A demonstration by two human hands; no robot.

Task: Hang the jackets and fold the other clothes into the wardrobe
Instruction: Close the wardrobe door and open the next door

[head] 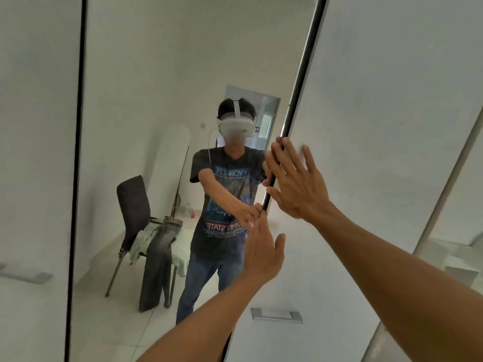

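White wardrobe door [379, 126] stands before a person. Their right hand [295, 184] lies flat on it and their left hand [264, 246] reaches its dark edge. Each grip is spread wide, holding nothing. Jeans [162, 252] and a pale green garment [142, 239] hang over a chair [133, 202], seen in the mirror [156, 74]. Moving the door steadily, fingers clear of the edge, seems wisest.

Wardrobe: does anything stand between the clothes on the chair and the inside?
Yes. The white door and the mirrored panel cover the front; no interior shows. The right hand lies flat on the door, the left hand touches its edge below. The clothes on the chair show only as a reflection.
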